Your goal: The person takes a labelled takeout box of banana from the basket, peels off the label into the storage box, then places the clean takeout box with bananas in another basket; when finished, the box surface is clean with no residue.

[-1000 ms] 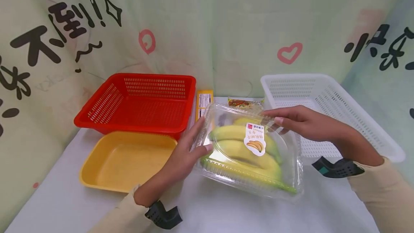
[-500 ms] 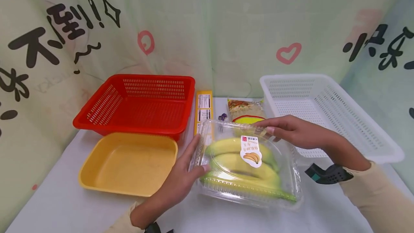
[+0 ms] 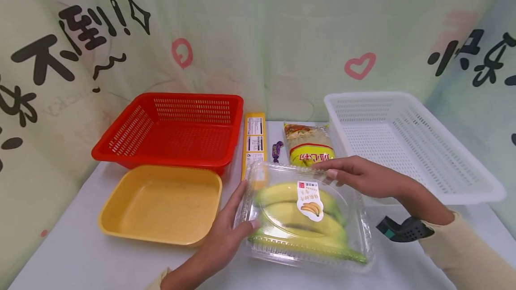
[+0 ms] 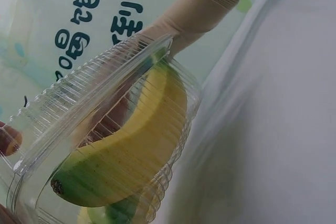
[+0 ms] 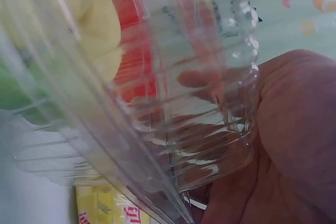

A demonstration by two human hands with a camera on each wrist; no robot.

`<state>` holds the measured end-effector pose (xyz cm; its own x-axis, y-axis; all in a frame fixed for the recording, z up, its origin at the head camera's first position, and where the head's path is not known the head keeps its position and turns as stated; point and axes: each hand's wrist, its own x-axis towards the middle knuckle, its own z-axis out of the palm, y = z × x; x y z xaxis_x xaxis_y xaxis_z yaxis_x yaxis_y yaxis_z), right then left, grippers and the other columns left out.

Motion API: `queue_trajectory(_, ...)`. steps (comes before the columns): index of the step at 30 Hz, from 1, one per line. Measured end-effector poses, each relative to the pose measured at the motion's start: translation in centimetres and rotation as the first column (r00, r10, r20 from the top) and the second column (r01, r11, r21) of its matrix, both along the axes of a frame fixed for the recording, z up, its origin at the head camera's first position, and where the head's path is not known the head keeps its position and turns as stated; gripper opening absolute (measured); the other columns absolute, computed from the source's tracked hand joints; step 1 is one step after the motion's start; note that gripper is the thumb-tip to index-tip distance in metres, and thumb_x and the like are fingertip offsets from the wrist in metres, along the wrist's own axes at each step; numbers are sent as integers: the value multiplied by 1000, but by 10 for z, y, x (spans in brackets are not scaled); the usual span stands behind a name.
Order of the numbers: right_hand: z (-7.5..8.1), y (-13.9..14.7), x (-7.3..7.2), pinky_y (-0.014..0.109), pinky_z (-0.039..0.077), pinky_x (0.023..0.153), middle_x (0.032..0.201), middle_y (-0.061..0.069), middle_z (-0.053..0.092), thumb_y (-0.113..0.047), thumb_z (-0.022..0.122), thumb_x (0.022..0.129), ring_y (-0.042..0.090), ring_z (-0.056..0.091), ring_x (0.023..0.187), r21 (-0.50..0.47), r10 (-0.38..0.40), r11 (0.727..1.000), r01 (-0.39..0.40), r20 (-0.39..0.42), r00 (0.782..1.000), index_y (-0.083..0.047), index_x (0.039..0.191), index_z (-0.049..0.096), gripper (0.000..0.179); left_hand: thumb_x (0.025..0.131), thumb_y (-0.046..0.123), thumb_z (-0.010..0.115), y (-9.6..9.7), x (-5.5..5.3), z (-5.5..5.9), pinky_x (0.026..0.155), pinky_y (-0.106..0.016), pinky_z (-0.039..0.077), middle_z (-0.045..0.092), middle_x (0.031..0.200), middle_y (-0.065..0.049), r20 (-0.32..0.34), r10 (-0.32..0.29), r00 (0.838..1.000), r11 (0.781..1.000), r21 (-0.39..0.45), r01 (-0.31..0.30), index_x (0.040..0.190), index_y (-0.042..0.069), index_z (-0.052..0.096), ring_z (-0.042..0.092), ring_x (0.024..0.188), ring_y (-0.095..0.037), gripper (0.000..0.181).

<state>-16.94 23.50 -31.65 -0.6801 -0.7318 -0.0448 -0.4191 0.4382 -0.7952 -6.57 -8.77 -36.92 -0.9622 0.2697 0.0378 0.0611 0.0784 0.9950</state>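
Note:
A clear plastic clamshell box (image 3: 356,232) of bananas (image 3: 290,214) with a white sticker (image 3: 310,200) on its lid is held tilted over the near middle of the table. My left hand (image 3: 225,236) grips its left side, thumb on the lid and fingers partly hidden beneath. On the far right edge, my right hand (image 3: 367,176) holds the box between thumb and fingers. Through the ribbed wall in the left wrist view, a green-tipped banana (image 4: 136,145) shows, with white tabletop below. The right wrist view has my right hand (image 5: 299,124) against the box's corner.
Back left stands a red basket (image 3: 185,142), with a yellow basin (image 3: 161,205) in front. At the back right is a white basket (image 3: 391,142). Between them lie a yellow box (image 3: 255,138), a purple-wrapped candy (image 3: 276,151) and a packet with a yellow label (image 3: 308,144).
Both hands have brought the banana box down and nearer to me. The candy and the yellow-labelled packet, largely covered before, are now in view behind it.

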Motion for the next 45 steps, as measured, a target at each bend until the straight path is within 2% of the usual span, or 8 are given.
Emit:
queue_trajectory(5,-4,-4,6,34,55,82,131,16,58,-14,47,103,22,61,104,32,-34,999,32,43,999,-1,138,54,37,90,11,60,-3,6,-2,116,-48,11,20,160,-5,19,9,1000,1000,9,-9,156,11,21,14,145,-22,77)
queue_trajectory(10,-10,-9,9,32,54,82,127,13,61,-14,47,104,20,62,100,29,-28,999,29,-29,999,-2,136,55,35,90,12,60,-3,10,-9,115,-52,8,19,160,-10,11,16,1000,998,55,-16,155,9,21,13,145,-27,76)
queue_trajectory(16,-15,-14,14,31,52,84,127,9,62,-14,48,104,15,63,99,38,-21,999,24,-75,997,-4,135,57,34,90,11,59,-5,15,-17,114,-54,5,18,160,-8,60,35,998,998,57,-38,156,13,20,11,144,-26,76)
queue_trajectory(24,-30,-23,23,31,52,80,124,7,63,-15,46,104,18,61,99,2,-28,1000,28,-5,1000,-4,136,56,35,91,13,59,-11,20,-23,112,-59,3,20,159,-14,57,80,995,995,54,-83,154,8,24,9,145,-32,72)
queue_trajectory(29,-44,-24,27,28,51,82,122,7,63,-15,46,104,19,59,98,-19,-48,999,48,41,998,-3,135,56,35,90,12,60,-12,22,-30,113,-57,1,19,159,-14,104,82,991,994,59,-89,154,7,24,7,145,-30,73)
queue_trajectory(39,-53,-26,26,26,49,91,126,7,63,-14,47,104,13,60,100,-32,-62,998,60,-56,997,-3,133,59,33,90,13,60,-8,27,-34,113,-56,1,18,158,-16,162,94,982,992,73,-107,154,10,23,7,144,-30,74)
queue_trajectory(42,-53,-27,24,27,48,94,127,6,63,-14,48,104,15,59,109,-24,-83,996,81,-83,993,-4,132,60,32,91,14,59,-7,26,-37,113,-55,1,17,159,-14,170,94,981,990,84,-110,154,12,23,7,144,-29,73)
queue_trajectory(45,-53,-29,24,34,47,98,128,3,63,-15,49,103,19,56,119,-16,-133,991,132,-111,985,-6,130,62,31,91,13,59,-5,25,-39,113,-55,2,17,159,-12,154,107,982,990,81,-120,153,12,23,7,144,-28,72)
